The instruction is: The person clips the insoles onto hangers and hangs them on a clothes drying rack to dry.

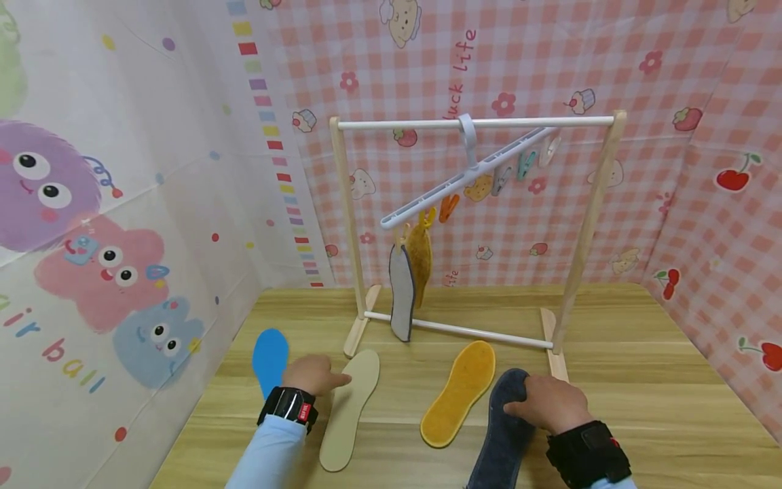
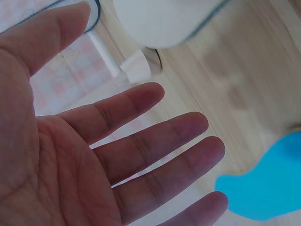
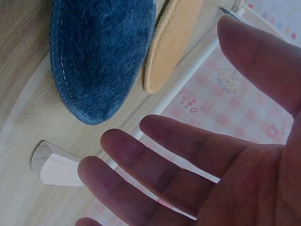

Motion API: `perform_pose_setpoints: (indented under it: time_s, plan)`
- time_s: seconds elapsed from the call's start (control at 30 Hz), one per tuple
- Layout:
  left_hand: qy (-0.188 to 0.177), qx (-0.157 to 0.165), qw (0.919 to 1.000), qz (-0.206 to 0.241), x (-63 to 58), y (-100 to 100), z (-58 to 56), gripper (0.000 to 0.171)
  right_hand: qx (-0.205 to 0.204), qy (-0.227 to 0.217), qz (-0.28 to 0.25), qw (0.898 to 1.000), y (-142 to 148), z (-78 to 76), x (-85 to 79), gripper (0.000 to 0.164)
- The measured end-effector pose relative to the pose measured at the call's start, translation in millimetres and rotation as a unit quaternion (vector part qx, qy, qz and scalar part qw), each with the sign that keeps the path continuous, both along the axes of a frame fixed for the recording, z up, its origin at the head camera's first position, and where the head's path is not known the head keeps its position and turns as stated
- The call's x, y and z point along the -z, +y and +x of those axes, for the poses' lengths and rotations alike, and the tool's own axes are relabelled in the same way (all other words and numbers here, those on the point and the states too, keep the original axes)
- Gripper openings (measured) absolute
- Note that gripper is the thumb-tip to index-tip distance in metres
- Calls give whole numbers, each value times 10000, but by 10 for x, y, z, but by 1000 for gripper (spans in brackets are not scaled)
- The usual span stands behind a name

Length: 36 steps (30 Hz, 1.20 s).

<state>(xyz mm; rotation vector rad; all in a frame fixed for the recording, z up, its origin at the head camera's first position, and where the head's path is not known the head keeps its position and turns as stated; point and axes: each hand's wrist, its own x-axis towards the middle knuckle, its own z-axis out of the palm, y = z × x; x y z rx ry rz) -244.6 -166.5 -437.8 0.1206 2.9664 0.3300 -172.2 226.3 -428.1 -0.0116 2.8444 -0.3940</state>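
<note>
My left hand (image 1: 313, 375) hovers between a blue insole (image 1: 270, 356) and a cream insole (image 1: 348, 414), its fingers spread and holding nothing in the left wrist view. The right hand (image 1: 552, 404) is over the upper right edge of a fuzzy dark navy insole (image 1: 506, 428). In the right wrist view those fingers are extended, apart from the navy insole (image 3: 101, 56), with nothing in the palm. A yellow-orange insole (image 1: 458, 394) lies flat between the cream and navy ones. Part of the blue insole lies hidden behind the left hand.
Behind the insoles stands a wooden rack with a white top bar (image 1: 403, 125). A pale hanger (image 1: 427, 197) hooks over it, carrying several clips. A grey insole (image 1: 401, 292) and a mustard insole (image 1: 420, 255) hang from its left end. Patterned cloth (image 1: 464, 81) surrounds the wooden table (image 1: 660, 394).
</note>
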Motion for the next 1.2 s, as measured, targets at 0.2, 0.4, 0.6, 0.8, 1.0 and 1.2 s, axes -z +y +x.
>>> perform_pose_setpoints:
  time_s: [0.2,0.4,0.6,0.8,1.0,1.2]
  plan:
    - [-139,-241,9996,-1,-16,-141,-28,48,-71,66,5,10000,3,15,3,59]
    - [-270,-412,9988,-15,-21,-287,-56,56,-144,105,19,9998,12,29,18,60]
    - [-127,-495,9987,-65,-53,-421,-62,57,-109,77,17,9999,10,32,14,62]
    - [-252,-721,9970,-116,-94,-542,-73,51,-85,18,20,10000,6,33,3,63]
    - [-287,-804,9960,-260,-94,-689,-124,51,-124,26,61,9999,16,34,12,63]
    - [-341,-921,9946,-320,-55,-846,-181,49,-133,65,77,9999,22,40,20,62]
